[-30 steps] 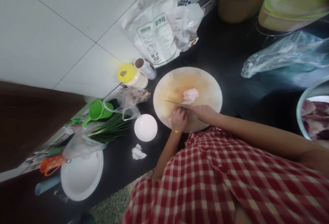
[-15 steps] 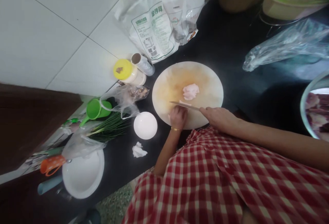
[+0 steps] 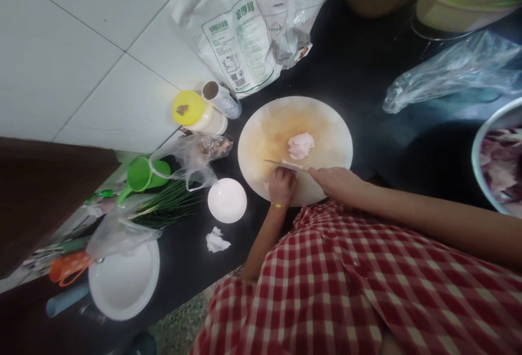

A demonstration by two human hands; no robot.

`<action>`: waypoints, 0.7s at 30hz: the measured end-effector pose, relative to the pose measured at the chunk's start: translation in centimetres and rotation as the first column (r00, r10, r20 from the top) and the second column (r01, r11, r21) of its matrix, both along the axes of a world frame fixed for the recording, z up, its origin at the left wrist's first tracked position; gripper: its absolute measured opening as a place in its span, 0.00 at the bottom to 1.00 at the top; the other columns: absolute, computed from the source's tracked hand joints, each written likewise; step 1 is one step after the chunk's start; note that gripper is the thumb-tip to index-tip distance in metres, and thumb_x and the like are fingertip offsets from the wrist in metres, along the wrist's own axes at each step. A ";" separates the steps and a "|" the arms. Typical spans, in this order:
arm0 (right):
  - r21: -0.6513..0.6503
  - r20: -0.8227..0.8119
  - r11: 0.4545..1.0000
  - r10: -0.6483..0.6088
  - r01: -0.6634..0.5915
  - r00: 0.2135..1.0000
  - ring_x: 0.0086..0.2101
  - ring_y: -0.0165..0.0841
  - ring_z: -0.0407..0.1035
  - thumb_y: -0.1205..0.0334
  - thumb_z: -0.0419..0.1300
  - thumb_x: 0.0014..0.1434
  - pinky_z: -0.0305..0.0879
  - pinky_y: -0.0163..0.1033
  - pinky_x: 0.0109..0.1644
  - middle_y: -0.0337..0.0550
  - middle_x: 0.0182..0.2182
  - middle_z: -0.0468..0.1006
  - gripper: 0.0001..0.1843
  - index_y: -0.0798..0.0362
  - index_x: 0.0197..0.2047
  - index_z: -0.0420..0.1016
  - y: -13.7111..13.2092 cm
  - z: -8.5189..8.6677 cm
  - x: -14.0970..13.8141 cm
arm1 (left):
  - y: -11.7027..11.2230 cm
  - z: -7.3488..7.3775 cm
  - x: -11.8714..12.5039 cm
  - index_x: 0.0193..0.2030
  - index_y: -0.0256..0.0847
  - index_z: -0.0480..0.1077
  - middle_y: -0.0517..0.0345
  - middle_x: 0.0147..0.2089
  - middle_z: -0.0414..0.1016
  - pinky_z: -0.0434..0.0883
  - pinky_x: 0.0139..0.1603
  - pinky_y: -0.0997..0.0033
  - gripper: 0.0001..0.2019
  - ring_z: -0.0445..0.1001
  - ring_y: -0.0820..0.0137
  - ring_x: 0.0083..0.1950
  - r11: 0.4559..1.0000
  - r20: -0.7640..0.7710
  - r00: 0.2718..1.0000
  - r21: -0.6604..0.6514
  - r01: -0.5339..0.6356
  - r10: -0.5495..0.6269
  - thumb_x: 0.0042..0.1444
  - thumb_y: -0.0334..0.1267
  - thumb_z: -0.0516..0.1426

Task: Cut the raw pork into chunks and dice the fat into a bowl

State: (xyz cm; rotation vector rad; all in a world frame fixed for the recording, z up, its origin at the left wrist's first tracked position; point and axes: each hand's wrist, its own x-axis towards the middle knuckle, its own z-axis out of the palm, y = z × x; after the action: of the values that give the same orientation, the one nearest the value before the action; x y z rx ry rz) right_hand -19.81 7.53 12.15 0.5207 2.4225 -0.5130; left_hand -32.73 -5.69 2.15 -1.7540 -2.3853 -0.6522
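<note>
Standing here, I see a person in a red checked garment (image 3: 326,268) at a black countertop (image 3: 379,132), both hands over an oval cutting board (image 3: 255,148) that is pale at the rim and stained yellow-brown across the middle. The right hand (image 3: 335,182) is wrapped firmly round the handle of a knife (image 3: 283,164), its blade slanting across the board with the tip toward the left. The left hand (image 3: 282,185), gold bracelet (image 3: 279,205) at the wrist, rests on the near part of the board with fingers curled right beside the blade; whether they pinch anything I cannot tell, since the knuckles hide what is under them. A thin pale strip (image 3: 292,164) lies along the far edge of the blade, and just beyond it sits a small heap of pale pink meat (image 3: 300,145), near the board's centre and apart from both hands. Just left of the board stands a small white dish (image 3: 227,200), with a crumpled white tissue (image 3: 217,240) near it. Behind are a yellow-lidded jar (image 3: 188,108), a roll of plastic film (image 3: 222,99) and a white sack with green print (image 3: 240,45). Farther left, green stalks (image 3: 169,203) lie near a white basin (image 3: 122,284); at far right, a bowl (image 3: 478,151) holds dark red meat (image 3: 499,164).
</note>
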 end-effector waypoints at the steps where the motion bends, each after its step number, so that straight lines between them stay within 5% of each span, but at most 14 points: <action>1: -0.001 -0.019 1.000 0.002 -0.002 1.000 0.36 0.14 0.60 0.62 0.30 0.59 0.53 0.21 0.42 0.46 0.42 0.65 0.26 0.51 0.56 0.55 0.0 -0.3 -0.8 | 0.0 0.0 0.0 0.39 0.37 0.71 0.50 0.38 0.68 0.65 0.47 0.64 0.07 0.64 0.64 0.45 1.000 0.001 1.000 0.010 0.003 -0.003 0.54 0.32 0.53; 5: -0.007 -0.088 1.000 -0.001 0.000 0.996 0.38 0.15 0.62 0.60 0.31 0.59 0.53 0.21 0.43 0.46 0.43 0.65 0.26 0.52 0.56 0.56 -0.1 -1.5 -2.2 | 0.0 -0.1 0.0 0.40 0.38 0.71 0.51 0.39 0.69 0.65 0.47 0.66 0.08 0.65 0.65 0.45 1.000 -0.012 1.000 0.015 -0.016 0.016 0.54 0.33 0.54; 12: -0.032 0.040 0.999 -0.010 0.012 0.999 0.31 0.11 0.58 0.63 0.35 0.57 0.48 0.19 0.38 0.42 0.40 0.67 0.23 0.50 0.53 0.56 1.7 -3.1 3.0 | 0.1 -0.3 0.1 0.42 0.37 0.72 0.52 0.45 0.70 0.65 0.52 0.67 0.10 0.64 0.66 0.49 1.000 0.031 0.999 0.012 -0.020 0.020 0.55 0.32 0.53; 21: -0.036 -0.211 0.999 0.006 -0.014 0.977 0.35 0.11 0.58 0.60 0.33 0.60 0.46 0.18 0.39 0.45 0.43 0.66 0.25 0.54 0.56 0.56 0.2 -5.4 -3.7 | -0.1 -0.4 -0.1 0.44 0.38 0.73 0.51 0.45 0.71 0.65 0.50 0.66 0.11 0.65 0.66 0.48 0.998 0.043 0.998 -0.038 -0.051 0.052 0.57 0.35 0.53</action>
State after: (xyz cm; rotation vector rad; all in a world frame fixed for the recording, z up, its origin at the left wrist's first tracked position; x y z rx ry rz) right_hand -23.53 7.74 6.78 0.4576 2.6096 -0.6367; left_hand -32.80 -5.81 1.71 -1.7029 -2.4785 -0.6514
